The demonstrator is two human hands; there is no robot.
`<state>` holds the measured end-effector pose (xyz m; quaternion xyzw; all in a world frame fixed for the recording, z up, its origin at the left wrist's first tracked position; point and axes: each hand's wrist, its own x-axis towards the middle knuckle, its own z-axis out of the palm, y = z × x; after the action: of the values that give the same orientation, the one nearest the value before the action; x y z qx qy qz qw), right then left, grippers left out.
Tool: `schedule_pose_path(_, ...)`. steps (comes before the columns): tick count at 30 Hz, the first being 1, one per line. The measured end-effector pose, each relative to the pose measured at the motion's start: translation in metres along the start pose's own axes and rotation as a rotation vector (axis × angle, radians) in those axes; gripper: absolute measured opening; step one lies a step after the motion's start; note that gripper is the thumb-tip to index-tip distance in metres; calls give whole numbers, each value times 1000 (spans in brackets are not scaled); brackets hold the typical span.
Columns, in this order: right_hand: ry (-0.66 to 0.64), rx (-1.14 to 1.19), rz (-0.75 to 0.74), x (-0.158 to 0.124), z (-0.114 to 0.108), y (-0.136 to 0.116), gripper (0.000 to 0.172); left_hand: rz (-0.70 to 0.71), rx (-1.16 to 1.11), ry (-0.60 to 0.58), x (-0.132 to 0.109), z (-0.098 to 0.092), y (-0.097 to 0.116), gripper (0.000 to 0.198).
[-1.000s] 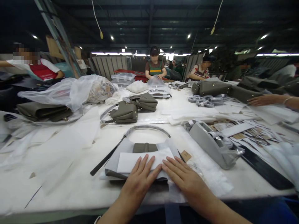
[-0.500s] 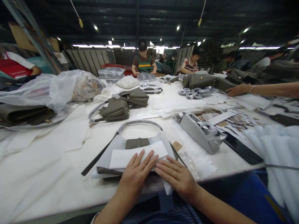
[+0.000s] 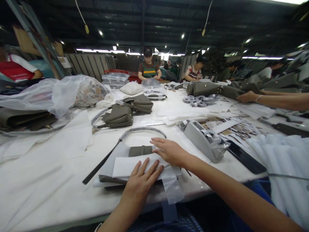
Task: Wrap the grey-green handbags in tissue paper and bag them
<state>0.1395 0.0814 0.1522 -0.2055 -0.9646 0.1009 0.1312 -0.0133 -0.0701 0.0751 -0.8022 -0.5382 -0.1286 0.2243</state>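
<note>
An olive-grey handbag (image 3: 139, 151) lies flat on the table in front of me, its wrapped handle (image 3: 142, 129) arching away and a dark strap (image 3: 101, 163) reaching out to the left. Thin pale wrapping covers its sides. On top rests a white foam sheet (image 3: 122, 167), pressed by my left hand (image 3: 141, 182) with fingers spread. My right hand (image 3: 170, 152) is over the bag's upper right side, fingers stretched out to the left; whether it touches the bag I cannot tell. A translucent strip (image 3: 172, 188) hangs from the bag's near right edge.
A grey tape dispenser (image 3: 202, 141) and a dark phone-like slab (image 3: 245, 158) are to the right, before bundled white foam rolls (image 3: 285, 167). More olive bags (image 3: 120, 114) lie behind. A co-worker's hand (image 3: 248, 96) touches a bag at the far right. White sheets (image 3: 74, 132) spread left.
My right hand has moved up and away from the foam sheet's near edge to the bag's upper right side. The translucent strip now shows more fully. My left hand stays on the foam.
</note>
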Motion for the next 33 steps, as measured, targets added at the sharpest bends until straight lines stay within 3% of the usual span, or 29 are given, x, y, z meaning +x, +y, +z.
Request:
schedule_pose_path(3,-206,-145,-5,20,21,13,37,-21,-26,-21,-2,3,0,63)
schedule_pose_path(9,-216,-251,127,18,35,10,41,-28,-49,-40,-3,3,1,62)
schedule_pose_path(15,-245,-185,28,8,24,10,31,-28,-52,-23,-2,3,2,61)
schedule_pose_path(21,-53,175,-72,-65,15,4,42,-55,-145,-43,-4,1,2,66)
schedule_pose_path(25,-4,149,-150,-105,20,-2,78,-72,-210,-83,-3,-3,1,73)
schedule_pose_path(29,212,22,-184,-115,44,-2,46,-119,-282,-167,1,-11,2,86)
schedule_pose_path(33,337,-16,-208,-114,61,1,39,-139,-350,-206,5,-25,7,83)
